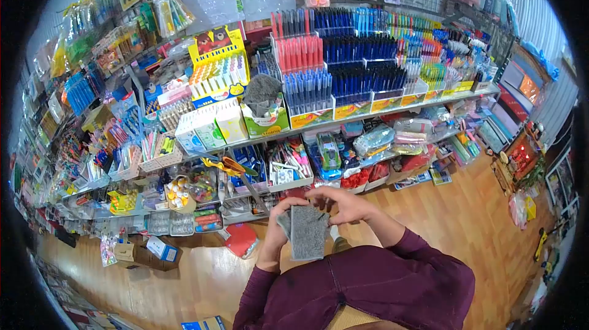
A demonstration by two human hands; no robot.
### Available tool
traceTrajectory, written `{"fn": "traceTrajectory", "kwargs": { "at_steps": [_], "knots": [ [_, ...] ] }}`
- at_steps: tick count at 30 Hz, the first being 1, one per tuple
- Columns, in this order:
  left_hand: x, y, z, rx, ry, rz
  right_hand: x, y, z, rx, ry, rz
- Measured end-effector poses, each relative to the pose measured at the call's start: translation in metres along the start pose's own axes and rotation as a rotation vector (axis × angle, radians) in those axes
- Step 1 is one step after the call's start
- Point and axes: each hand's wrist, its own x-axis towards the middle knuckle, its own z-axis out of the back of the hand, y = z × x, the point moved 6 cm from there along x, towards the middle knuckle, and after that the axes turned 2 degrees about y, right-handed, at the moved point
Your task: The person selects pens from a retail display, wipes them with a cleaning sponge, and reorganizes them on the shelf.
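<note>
A folded grey cloth hangs in front of my body, between both hands. My left hand is closed around its left side, with the fingers over the top edge. At the cloth's upper right corner, my right hand has bent fingers and the thumb close together, and it appears to pinch the edge. Part of that contact is hidden. A second dark grey cloth lies bunched on top of a green and white box on the shelf ahead.
A long shelf carries rows of blue, red and black pens. Left of them stands a yellow highlighter display. Yellow-handled scissors stick out below. Cardboard boxes and a red packet sit on the wooden floor.
</note>
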Motion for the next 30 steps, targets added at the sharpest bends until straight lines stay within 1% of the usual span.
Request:
{"fn": "traceTrajectory", "kwargs": {
  "at_steps": [1, 2, 3, 5, 6, 7, 8, 9, 11, 12, 13, 14, 15, 16, 17, 19, 21, 23, 25, 26, 27, 29, 30],
  "knots": [
    [0.005, 0.0, 0.002, 0.135, -0.034, -0.025, 0.001, -0.008, 0.001, -0.09, -0.032, -0.084],
    [0.004, 0.004, 0.005, 0.155, -0.065, -0.034, -0.002, -0.013, 0.0, 0.019, -0.047, -0.174],
    [0.007, 0.003, 0.006, 0.162, -0.067, -0.05, -0.002, -0.025, 0.0, 0.11, -0.093, -0.132],
    [0.005, -0.003, 0.005, -0.011, -0.031, -0.175, -0.002, -0.036, 0.013, 0.003, -0.196, 0.033],
    [0.005, 0.008, 0.016, -0.093, -0.07, -0.154, -0.004, -0.041, 0.014, 0.005, -0.193, 0.036],
    [0.005, 0.009, 0.018, -0.09, -0.073, -0.151, -0.005, -0.05, 0.02, 0.224, -0.285, -0.08],
    [0.007, 0.007, 0.021, -0.086, -0.106, -0.189, -0.007, -0.059, 0.022, 0.445, -0.375, -0.199],
    [0.007, 0.005, 0.024, -0.083, -0.139, -0.224, -0.007, -0.058, 0.022, 0.452, -0.375, -0.203],
    [0.008, -0.002, 0.024, -0.051, -0.172, -0.199, -0.003, -0.048, 0.017, 1.056, -0.437, -0.147],
    [0.008, -0.007, 0.022, 0.123, -0.166, -0.231, -0.001, -0.048, 0.011, 1.055, -0.395, -0.137],
    [0.009, -0.011, 0.019, 0.297, -0.156, -0.26, -0.001, -0.049, 0.004, 1.062, -0.4, -0.144],
    [0.01, -0.012, 0.015, 0.379, -0.126, -0.278, 0.0, -0.043, -0.002, 0.744, -0.349, -0.122],
    [0.012, -0.012, 0.015, 0.375, -0.126, -0.262, -0.002, -0.038, -0.009, 0.43, -0.292, -0.102],
    [0.012, -0.015, 0.013, 0.446, -0.124, -0.299, -0.003, -0.054, -0.013, 0.309, -0.299, -0.205],
    [0.012, -0.017, 0.012, 0.515, -0.124, -0.33, -0.008, -0.07, -0.012, 0.285, -0.358, -0.3],
    [0.009, 0.017, 0.039, 0.298, -0.36, -0.116, -0.008, -0.068, -0.001, 0.472, -0.506, -0.343],
    [0.014, -0.015, 0.022, 0.018, -0.374, 0.016, -0.006, -0.062, 0.015, 0.505, -0.611, -0.36],
    [0.019, 0.004, 0.021, -0.47, -0.163, 0.081, 0.001, -0.045, 0.025, 0.489, -0.655, -0.248],
    [0.018, 0.006, 0.017, -0.603, -0.127, 0.058, 0.008, -0.043, 0.027, 0.488, -0.594, -0.218],
    [0.015, 0.009, 0.016, -0.476, -0.244, 0.163, 0.01, -0.039, 0.023, 0.537, -0.583, -0.209],
    [0.014, 0.009, 0.012, -0.483, -0.26, 0.176, 0.012, -0.037, 0.02, 0.581, -0.573, -0.194],
    [0.013, 0.006, 0.012, -0.134, -0.313, 0.182, 0.011, -0.042, 0.014, 0.627, -0.554, -0.2],
    [0.011, 0.008, 0.013, -0.208, -0.372, 0.215, 0.011, -0.044, 0.012, 0.644, -0.552, -0.206]
  ]
}}
